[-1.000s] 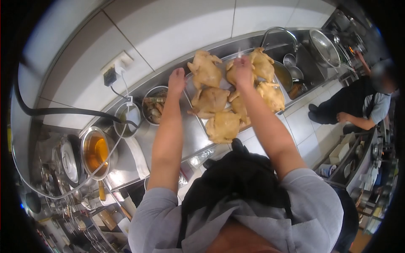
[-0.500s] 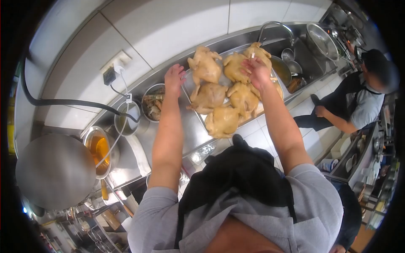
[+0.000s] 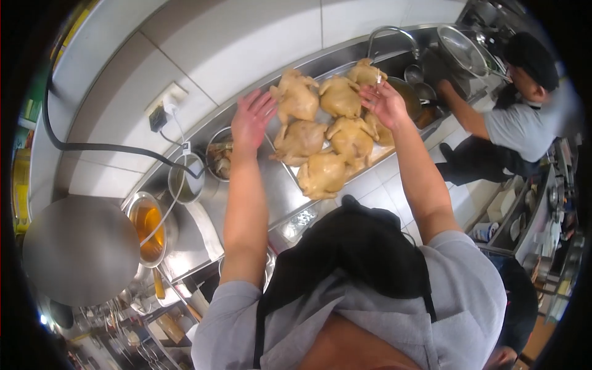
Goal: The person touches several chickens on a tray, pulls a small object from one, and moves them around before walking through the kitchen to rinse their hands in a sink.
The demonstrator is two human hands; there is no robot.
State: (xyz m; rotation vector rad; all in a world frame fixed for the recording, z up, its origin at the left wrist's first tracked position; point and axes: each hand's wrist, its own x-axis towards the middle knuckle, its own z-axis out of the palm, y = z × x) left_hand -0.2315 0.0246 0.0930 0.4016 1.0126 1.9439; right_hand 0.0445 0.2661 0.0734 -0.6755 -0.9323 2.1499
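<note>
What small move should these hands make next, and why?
Probably ease the left hand sideways to the nearest chicken, the one at the upper left of the group. That hand looks spread open, with no object visible in it, and sits just beside that bird.

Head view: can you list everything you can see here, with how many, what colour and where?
Plucked birds: at least seven, pale yellow, on the tray
Tray: one, silvery, centre
Faucet: one, silvery, behind the tray
Strainer: one, silvery, upper right
Pan: one, silvery, amber liquid inside, left
Pots: two, silvery, between pan and tray
Hose: one, black, left
Outlet: one, white, on the wall
Cloth: one, white, counter
Co-workers: two, dark headwear, right and lower right
Far shelves: cluttered, too small to itemise
Apron: one, black, bottom centre
Left hand: one, bare, open, left of the birds
Right hand: one, bare, open, near the right-hand birds
</note>
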